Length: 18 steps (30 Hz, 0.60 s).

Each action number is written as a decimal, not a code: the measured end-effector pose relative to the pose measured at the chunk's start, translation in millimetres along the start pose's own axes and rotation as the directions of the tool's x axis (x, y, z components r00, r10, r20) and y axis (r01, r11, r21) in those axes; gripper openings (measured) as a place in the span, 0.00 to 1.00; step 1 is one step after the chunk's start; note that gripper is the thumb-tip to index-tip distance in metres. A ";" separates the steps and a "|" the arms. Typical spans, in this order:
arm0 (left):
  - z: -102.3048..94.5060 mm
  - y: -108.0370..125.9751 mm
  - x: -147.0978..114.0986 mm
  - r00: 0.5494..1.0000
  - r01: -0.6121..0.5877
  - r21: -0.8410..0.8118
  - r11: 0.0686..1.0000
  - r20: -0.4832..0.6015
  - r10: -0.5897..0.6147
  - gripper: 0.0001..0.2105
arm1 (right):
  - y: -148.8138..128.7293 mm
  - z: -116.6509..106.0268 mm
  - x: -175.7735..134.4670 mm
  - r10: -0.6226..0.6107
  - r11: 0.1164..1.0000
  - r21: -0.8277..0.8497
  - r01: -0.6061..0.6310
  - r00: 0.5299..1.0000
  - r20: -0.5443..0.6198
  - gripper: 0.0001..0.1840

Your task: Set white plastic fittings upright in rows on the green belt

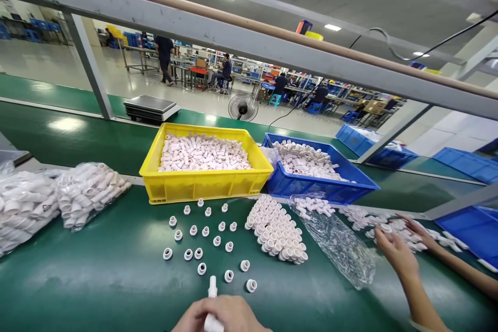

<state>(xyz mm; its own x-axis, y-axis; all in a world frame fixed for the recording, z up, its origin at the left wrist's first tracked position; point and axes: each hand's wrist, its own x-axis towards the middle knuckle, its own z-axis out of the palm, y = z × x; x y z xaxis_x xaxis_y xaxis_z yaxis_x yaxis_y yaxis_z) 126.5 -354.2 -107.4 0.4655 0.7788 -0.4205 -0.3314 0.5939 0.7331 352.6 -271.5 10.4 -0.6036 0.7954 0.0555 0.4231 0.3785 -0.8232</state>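
Left hand (191,316) and right hand (238,313) clasp a white fitting (212,287) (fingers partly hidden) at the near edge of the counter (116,280), where a slip could topple the nearby collars (251,286).

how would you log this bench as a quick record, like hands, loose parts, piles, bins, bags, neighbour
hands: left hand and right hand together around a white fitting
loose parts: small white collars spread over the green tabletop
pile: white tubes, right of the collars
bins: yellow bin and blue bin, both holding white parts
bags: filled clear bags at left
neighbour: co-worker's hands at right, over white pieces
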 end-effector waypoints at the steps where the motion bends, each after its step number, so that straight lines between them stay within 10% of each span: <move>1: 0.2 -0.7 -0.7 1.000 0.010 0.003 1.000 0.011 -0.010 0.12 | -9.1 31.9 3.6 0.005 1.000 -0.002 -0.004 1.000 0.020 0.10; 4: -1.3 -0.8 -1.9 0.996 0.037 0.036 0.999 0.084 -0.040 0.14 | -22.4 82.3 12.3 0.048 0.998 -0.028 -0.048 0.999 0.022 0.09; 11: -16.5 -10.0 -7.7 0.997 0.039 0.179 0.983 0.062 -0.051 0.15 | -23.3 64.7 53.3 0.092 0.899 -0.437 -0.025 0.987 0.134 0.04; 18: -7.8 -0.5 -16.1 0.998 -0.060 0.312 0.948 0.024 0.055 0.23 | -4.4 96.3 86.2 0.206 0.691 -0.723 0.020 0.953 0.223 0.10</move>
<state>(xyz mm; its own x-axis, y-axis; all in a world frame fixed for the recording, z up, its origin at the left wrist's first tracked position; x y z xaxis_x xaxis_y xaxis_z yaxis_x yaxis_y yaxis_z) 112.7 -365.4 -105.1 0.4660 0.8053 -0.3666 -0.0861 0.4536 0.8870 233.6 -250.1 -35.5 -0.6387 0.7300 -0.2431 0.7687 0.6194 -0.1596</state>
